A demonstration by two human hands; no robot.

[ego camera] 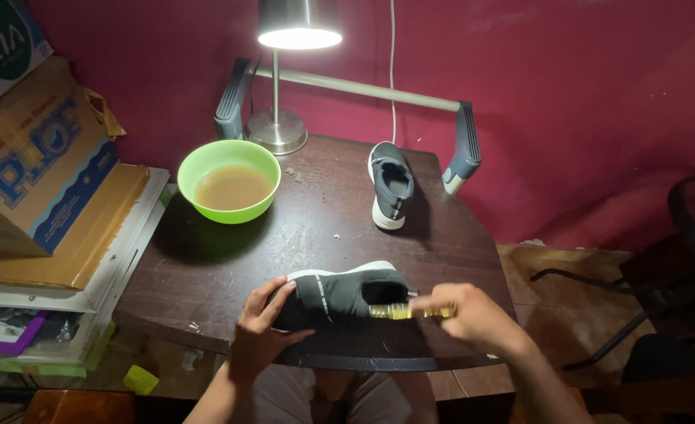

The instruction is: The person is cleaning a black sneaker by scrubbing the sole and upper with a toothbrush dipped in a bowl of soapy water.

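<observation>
A: Black shoe (340,297) lies on its side at table (230,259) front edge. We've got left hand (259,330) wrapped round the toe, right hand (467,312) pinching a yellow brush (398,312) at the opening.

B: Progress? We'd say mid-scrub, judging by pose. 2nd shoe (391,184) sits apart nr lamp (288,71); green bowl (230,182) holds murky water.

A single desk lamp (299,31) at the back of the dark table (206,267) gives the only strong light, its bulb blown out to white glare, while the room's edges fall into dim shadow. The green bowl (229,180) and the far shoe (391,184) throw soft shadows toward the viewer. The right hand (473,314) is smeared by motion blur; the wide lens bends the frame's corners slightly.
</observation>
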